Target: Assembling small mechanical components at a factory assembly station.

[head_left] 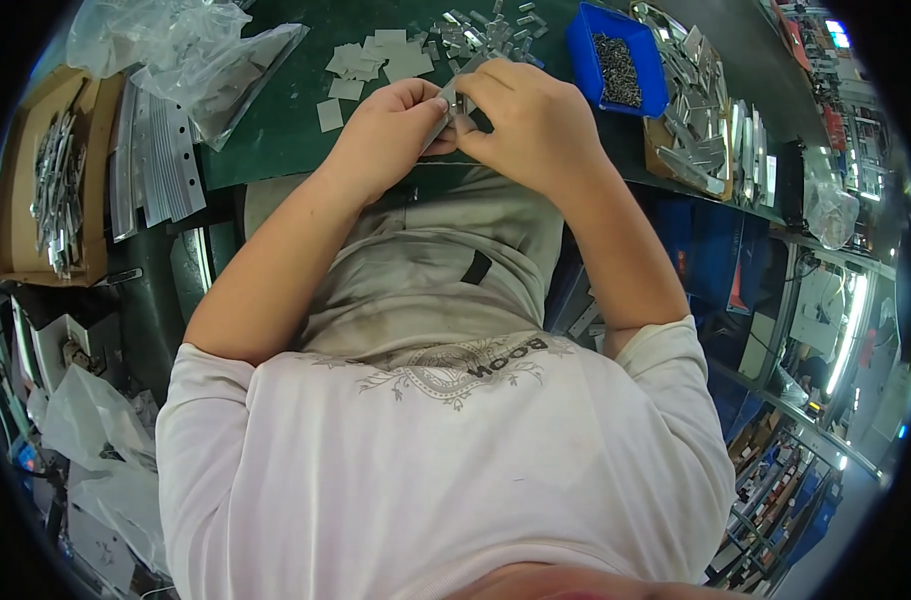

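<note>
Above the front edge of the green table (pixel 260 130), both hands meet on a narrow grey metal strip (pixel 449 97). My left hand (pixel 400 120) has its fingers closed around the strip, with the thumb along it. The fingers and thumb of my right hand (pixel 523 112) pinch at the strip from the other side; any small part between them is hidden. Just beyond the hands lie thin pale square plates (pixel 407 64) and a scatter of small shiny metal pieces (pixel 487 32). A blue bin (pixel 581 60) of small dark screws (pixel 616 72) stands right of my right hand.
At the left are a cardboard box (pixel 10 225) of metal pieces, a row of long grey strips (pixel 161 150) with holes, and clear plastic bags (pixel 160 45). To the right, a cardboard tray (pixel 665 160) holds metal parts beside upright strips (pixel 752 150).
</note>
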`<action>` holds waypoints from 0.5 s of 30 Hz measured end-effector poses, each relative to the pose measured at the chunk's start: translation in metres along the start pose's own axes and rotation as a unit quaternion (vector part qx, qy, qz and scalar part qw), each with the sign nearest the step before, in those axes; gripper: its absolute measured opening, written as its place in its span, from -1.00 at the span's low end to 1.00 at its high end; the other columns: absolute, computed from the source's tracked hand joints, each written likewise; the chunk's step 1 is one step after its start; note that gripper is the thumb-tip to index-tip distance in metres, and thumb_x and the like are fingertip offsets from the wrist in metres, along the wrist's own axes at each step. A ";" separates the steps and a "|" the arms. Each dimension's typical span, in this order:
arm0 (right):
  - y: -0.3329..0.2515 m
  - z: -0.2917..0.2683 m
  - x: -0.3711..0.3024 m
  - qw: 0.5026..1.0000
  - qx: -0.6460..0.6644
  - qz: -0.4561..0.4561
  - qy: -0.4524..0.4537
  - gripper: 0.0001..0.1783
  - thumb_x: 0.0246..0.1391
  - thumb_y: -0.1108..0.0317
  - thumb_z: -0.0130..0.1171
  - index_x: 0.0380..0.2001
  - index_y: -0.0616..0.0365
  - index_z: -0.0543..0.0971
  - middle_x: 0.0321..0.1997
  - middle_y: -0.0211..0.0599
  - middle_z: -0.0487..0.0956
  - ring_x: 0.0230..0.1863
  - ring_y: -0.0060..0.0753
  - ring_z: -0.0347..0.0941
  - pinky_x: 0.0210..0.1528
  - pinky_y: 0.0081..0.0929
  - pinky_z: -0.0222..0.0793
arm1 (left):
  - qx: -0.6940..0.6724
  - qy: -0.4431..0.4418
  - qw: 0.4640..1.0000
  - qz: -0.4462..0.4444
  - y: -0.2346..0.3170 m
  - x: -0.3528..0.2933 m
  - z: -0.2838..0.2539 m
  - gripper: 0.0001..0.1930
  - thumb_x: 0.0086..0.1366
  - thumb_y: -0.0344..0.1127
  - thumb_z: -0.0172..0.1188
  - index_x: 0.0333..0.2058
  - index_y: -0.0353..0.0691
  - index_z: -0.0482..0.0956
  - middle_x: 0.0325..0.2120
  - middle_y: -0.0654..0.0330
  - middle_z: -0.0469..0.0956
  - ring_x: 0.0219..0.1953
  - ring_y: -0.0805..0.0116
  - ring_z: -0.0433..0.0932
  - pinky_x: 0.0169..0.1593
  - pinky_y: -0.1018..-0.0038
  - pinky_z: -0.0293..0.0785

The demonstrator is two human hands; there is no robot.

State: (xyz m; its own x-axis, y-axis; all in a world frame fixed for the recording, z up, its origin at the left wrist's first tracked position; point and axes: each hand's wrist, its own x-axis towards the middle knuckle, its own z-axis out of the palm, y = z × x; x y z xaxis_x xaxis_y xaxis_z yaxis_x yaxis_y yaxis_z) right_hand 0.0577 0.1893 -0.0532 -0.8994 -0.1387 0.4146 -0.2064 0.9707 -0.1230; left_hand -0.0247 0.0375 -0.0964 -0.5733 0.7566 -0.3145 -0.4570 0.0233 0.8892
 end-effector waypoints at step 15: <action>0.001 0.001 0.001 0.999 -0.002 -0.024 -0.030 -0.75 -0.23 0.29 0.29 -0.37 0.01 0.59 -0.37 -0.47 0.55 -0.37 -0.35 0.52 -0.43 -0.46 0.44 | 0.027 -0.014 1.000 0.007 -0.002 0.000 0.000 -0.81 0.37 -0.43 -0.08 -0.15 -0.43 0.43 -0.35 0.21 0.52 -0.31 0.55 0.53 -0.12 0.57 0.55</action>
State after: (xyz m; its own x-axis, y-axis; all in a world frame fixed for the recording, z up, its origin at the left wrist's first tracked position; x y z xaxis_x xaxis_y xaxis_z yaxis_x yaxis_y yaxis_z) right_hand 0.0561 0.1903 -0.0544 -0.9099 -0.1956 0.3657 -0.2476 0.9636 -0.1008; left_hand -0.0238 0.0378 -0.0984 -0.5600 0.7752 -0.2925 -0.4104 0.0471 0.9107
